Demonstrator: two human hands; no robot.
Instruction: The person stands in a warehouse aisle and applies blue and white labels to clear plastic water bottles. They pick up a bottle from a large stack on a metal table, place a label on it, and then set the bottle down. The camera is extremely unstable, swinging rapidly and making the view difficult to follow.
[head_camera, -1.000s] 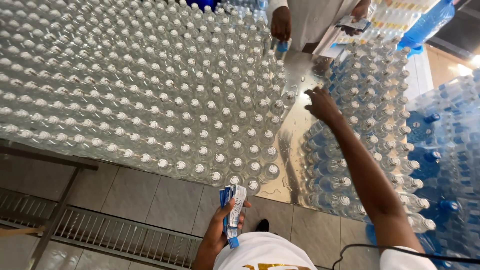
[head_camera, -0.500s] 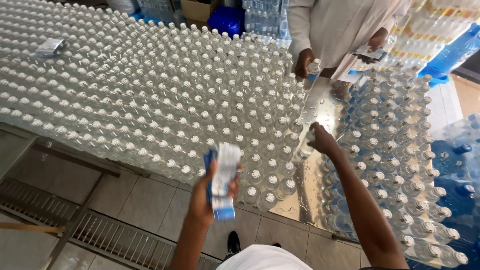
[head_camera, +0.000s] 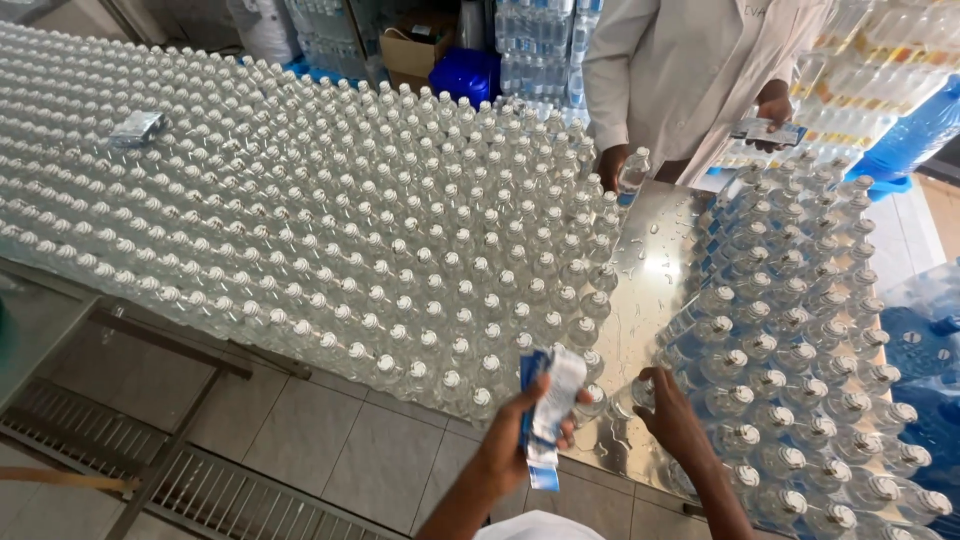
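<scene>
I see a wet steel table over a tiled floor with a drain grate. Clear bottles crowd everything from nine to twelve o'clock; labelled bottles fill three o'clock. A co-worker in a white coat stands at one o'clock. My left hand grips a stack of labels; my right hand closes on a bottle near the table's edge, pulled closer than half a second ago.

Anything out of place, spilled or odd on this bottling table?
Two things: a small silvery packet lies on top of the bottle caps at the far left, and water droplets spot the bare metal table between the two bottle blocks. No bottle looks toppled.
</scene>
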